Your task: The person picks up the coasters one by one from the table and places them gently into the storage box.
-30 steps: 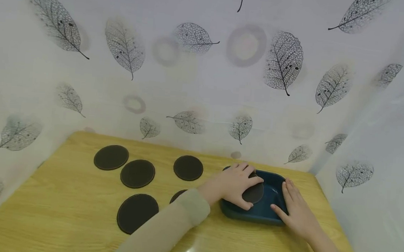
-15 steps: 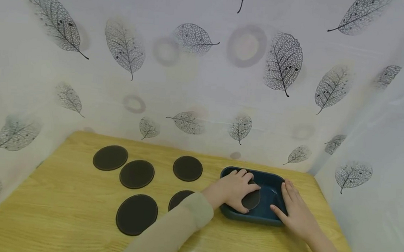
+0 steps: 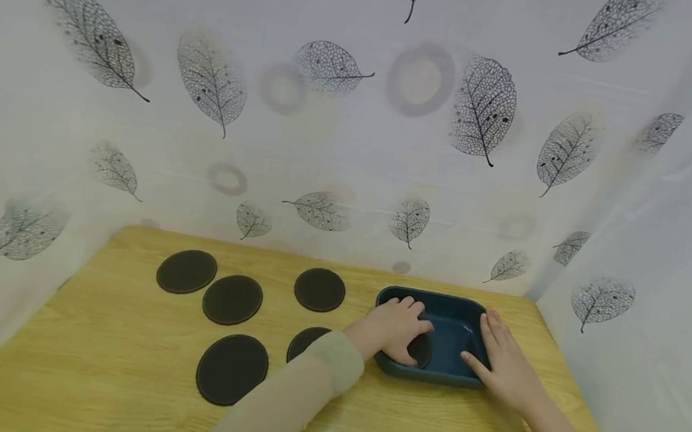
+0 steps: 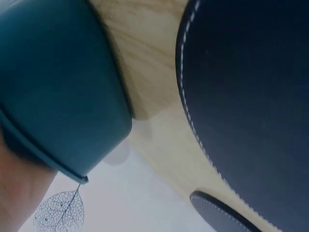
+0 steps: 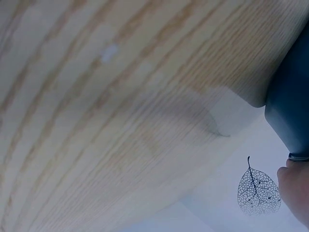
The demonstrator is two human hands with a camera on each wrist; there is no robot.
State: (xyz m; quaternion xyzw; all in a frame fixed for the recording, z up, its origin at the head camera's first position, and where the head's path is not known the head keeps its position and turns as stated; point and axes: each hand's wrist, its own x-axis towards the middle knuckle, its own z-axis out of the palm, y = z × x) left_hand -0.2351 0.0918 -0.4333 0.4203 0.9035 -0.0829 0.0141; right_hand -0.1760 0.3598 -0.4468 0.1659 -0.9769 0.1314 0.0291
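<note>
Inside the left part of a dark blue rectangular dish [image 3: 446, 378], my left hand [image 3: 391, 325] grips a round dark coaster [image 3: 420, 349] between thumb and fingers, its palm covering most of it. My right hand [image 3: 511, 368] rests on the dish's right end, fingers laid straight along the rim and thumb over the inside. From the left wrist the dish's outer wall [image 4: 58, 87] shows with part of the hand [image 4: 19, 193] over its rim. The right wrist view catches only a corner of the dish [image 5: 292, 101] and a bit of the right hand [image 5: 295, 188].
Several more dark coasters lie flat left of the dish, among them a far-left one [image 3: 186, 271], a near one [image 3: 232, 370] and one [image 3: 320, 289] close to the dish. The left sleeve [image 3: 302, 389] partly covers another [image 3: 307, 342]. Leaf-print sheeting [image 3: 351, 148] surrounds the wooden table [image 3: 97, 359].
My left hand has moved a little left and down into the dish with its coaster. The right hand keeps its place on the dish's right end.
</note>
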